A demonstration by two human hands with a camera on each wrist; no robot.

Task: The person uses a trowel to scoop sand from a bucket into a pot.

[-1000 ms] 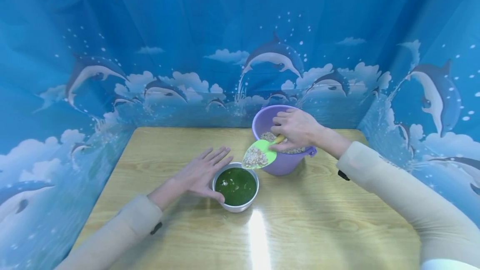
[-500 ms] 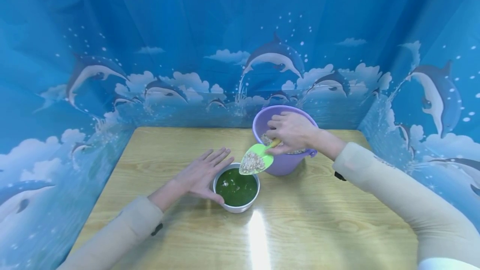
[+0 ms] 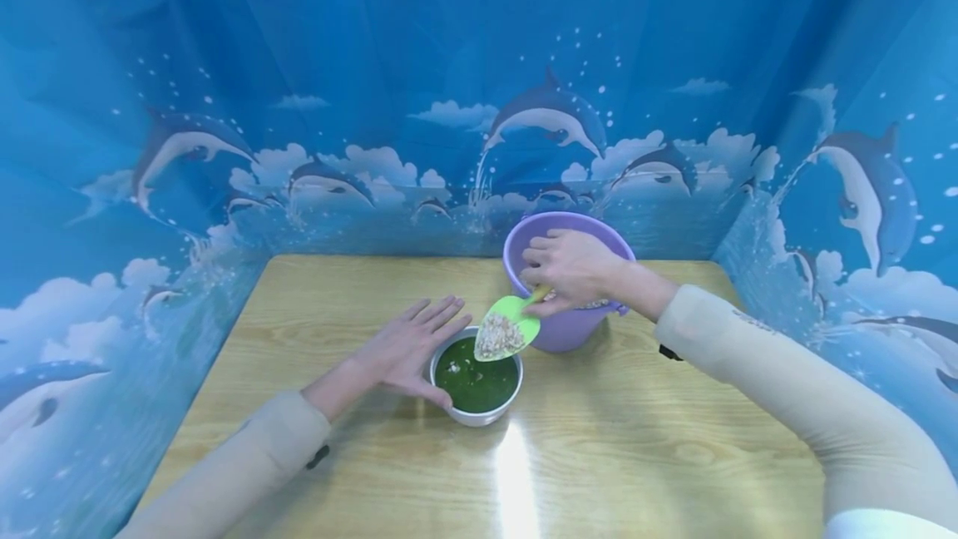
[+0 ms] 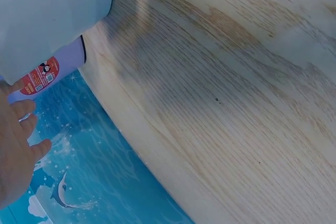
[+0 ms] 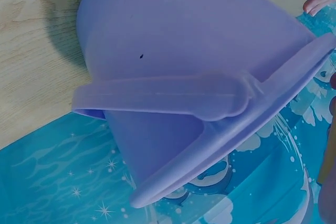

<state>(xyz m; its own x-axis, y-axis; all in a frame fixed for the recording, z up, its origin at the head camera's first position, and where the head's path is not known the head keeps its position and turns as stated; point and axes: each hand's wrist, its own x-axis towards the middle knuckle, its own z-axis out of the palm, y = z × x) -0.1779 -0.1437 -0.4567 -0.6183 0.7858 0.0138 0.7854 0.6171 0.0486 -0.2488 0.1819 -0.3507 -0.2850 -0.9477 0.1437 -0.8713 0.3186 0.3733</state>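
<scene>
A small toy shovel [image 3: 527,324] with a green blade and yellow handle is gripped by my right hand [image 3: 572,269], which is above the purple bucket [image 3: 565,331]. Pale grains [image 3: 498,336] lie heaped on the blade, whose tip hangs over the far right of the bowl [image 3: 479,418]. Dark green liquid with a few pale bits floating on it fills the bowl. My left hand [image 3: 412,352] rests against the bowl's left side, fingers straight and spread, thumb at the near rim. More pale grains show inside the bucket, partly hidden by my right hand.
The wooden table [image 3: 337,456] carries both containers; its far edge meets a blue dolphin-print curtain [image 3: 374,106]. In the right wrist view the bucket's handle [image 5: 157,95] hangs down along its outside. A red label [image 4: 39,78] shows on the bucket in the left wrist view.
My right hand has moved left and toward me, bringing the loaded shovel farther over the bowl. The bowl and my left hand have shifted very slightly right.
</scene>
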